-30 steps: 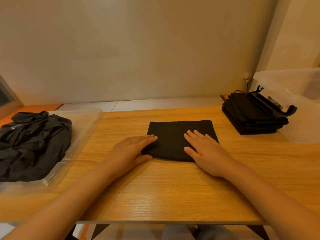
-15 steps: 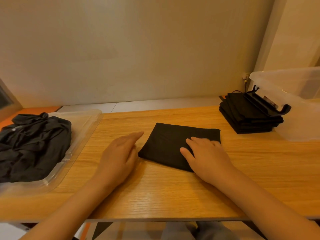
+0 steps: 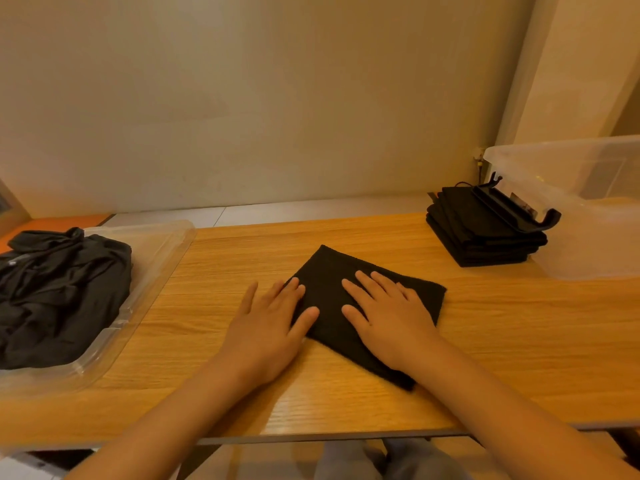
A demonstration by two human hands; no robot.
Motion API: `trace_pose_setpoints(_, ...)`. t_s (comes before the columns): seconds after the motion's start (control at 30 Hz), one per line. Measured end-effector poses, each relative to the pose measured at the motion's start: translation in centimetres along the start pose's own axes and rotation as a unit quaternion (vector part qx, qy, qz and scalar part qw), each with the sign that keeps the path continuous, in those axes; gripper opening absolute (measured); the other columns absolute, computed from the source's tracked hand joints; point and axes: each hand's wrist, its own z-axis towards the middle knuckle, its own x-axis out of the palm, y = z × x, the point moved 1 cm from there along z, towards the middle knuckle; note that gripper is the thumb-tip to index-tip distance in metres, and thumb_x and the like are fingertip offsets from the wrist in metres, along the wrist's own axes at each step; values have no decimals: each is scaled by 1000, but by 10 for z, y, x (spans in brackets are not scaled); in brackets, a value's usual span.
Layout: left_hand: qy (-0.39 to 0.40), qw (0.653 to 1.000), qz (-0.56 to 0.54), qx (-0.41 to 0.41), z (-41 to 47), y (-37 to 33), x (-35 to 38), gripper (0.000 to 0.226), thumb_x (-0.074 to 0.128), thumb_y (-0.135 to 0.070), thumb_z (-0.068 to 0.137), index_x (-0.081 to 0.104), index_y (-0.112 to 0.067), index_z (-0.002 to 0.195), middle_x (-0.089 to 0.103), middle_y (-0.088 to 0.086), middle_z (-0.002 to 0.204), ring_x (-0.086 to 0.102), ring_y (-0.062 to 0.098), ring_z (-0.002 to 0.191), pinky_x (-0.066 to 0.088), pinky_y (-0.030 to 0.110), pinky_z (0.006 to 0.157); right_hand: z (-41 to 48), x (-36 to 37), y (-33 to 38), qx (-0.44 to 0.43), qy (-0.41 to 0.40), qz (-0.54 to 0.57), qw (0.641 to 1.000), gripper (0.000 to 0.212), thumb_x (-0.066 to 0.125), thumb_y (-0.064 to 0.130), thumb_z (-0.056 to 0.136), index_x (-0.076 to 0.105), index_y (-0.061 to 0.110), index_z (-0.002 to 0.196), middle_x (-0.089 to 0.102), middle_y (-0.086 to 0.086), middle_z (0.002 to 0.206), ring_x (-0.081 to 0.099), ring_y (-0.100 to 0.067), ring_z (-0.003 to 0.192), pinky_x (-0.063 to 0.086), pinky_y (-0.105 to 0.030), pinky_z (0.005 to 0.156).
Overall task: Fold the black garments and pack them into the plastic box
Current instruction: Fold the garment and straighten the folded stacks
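The folded garment (image 3: pixel 332 271) sits in the middle of the surface (image 3: pixel 519 341), right in front of you. A second ago it lay square to the near edge. It has since swung round under your palm, and one corner now points away from you like a diamond.

Your right hand (image 3: pixel 388 313) has stayed flat on it throughout, fingers straight and slightly spread, pressing rather than gripping. Your left hand (image 3: pixel 270 323) was off on the bare wood half a second ago. It is back now, also flat, with its fingers resting on the garment's left edge and holding nothing.

The turn probably means the folding of this piece is done or nearly so, and you are lining it up for a last fold or a slide to the right.

The stack (image 3: pixel 481 237) of finished pieces waits just beside the plastic box (image 3: pixel 588 216), not yet in it. On your left, a loose pile (image 3: pixel 59 292) lies unfolded in the clear tray (image 3: pixel 166 244), so plenty of the task remains.
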Motion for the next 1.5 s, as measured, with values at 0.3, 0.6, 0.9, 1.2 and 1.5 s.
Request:
trace_pose_setpoints(0.3,-100,994,-48,-18,27,-14,-11,54,30,-29,103,12,-22,154,1,-4,161,-6,10,147,-4,33,120,8,-20,33,-73,-98,-22,992,51,22,37,103,18,22,152,15,0,159,5,-18,147,6,-38,117)
trace_pose_setpoints(0.6,6,997,-15,-71,40,-10,11,62,17,-41,103,-2,-10,153,-4,6,161,-7,16,148,-4,32,120,64,0,19,-102,10,25,994,54,15,45,103,10,26,153,5,9,161,-1,-6,147,-1,-37,120)
trace_pose_setpoints(0.9,35,999,-18,-8,61,19,-5,60,17,-45,103,0,-18,154,-2,1,162,-8,12,147,-8,32,118,64,-5,-26,37,9,26,999,57,16,42,103,-1,21,154,-5,1,161,-7,-16,148,-2,-40,118)
trace_pose_setpoints(1.2,-17,999,-36,-19,-4,-35,12,58,7,-40,102,-12,-16,151,-17,0,159,-21,8,143,-13,30,118,6,-3,28,-112,-37,24,993,53,17,35,104,2,22,154,-3,7,161,-10,-8,146,-5,-34,119)
trace_pose_setpoints(1.5,3,1000,-24,-19,-36,2,10,61,12,-47,101,-18,-23,149,-22,-8,157,-21,1,141,-12,25,116,-15,-1,-23,-32,-4,26,999,55,18,40,104,-2,26,153,-7,8,161,-9,-9,146,-4,-35,119)
